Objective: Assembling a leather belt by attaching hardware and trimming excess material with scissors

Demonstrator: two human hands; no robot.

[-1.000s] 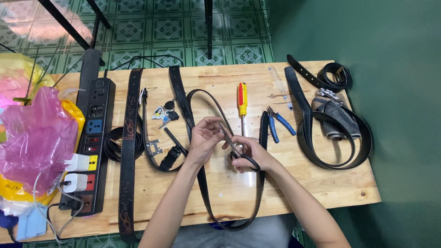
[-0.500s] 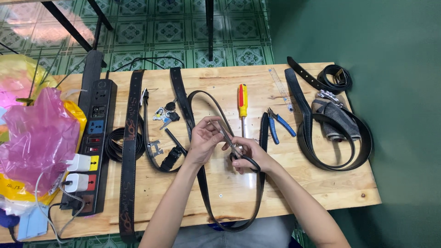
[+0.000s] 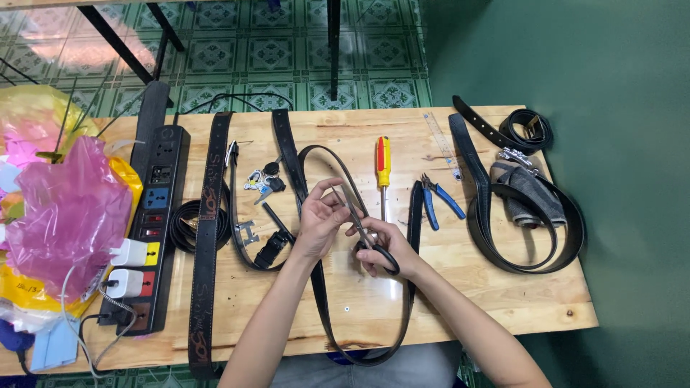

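Head view, looking down on a wooden table (image 3: 503,302). At centre frame the left hand (image 3: 320,223) pinches a black belt (image 3: 323,302) between thumb and fingers; the belt runs in a long loop from the upper middle of the table down to the near edge at the bottom centre. Just right of it, the right hand (image 3: 384,248) is clenched around the black handles of a pair of scissors (image 3: 366,233), whose blades point up-left and meet the belt at the left fingertips. Whether the blades are parted cannot be told. Right of the hands lie a red-and-yellow screwdriver (image 3: 384,169) and blue-handled pliers (image 3: 435,201). At the right, more black belts (image 3: 525,223) lie looped. At the left stand a brown belt (image 3: 208,237), a black power strip (image 3: 154,223) and a pink plastic bag (image 3: 61,215).
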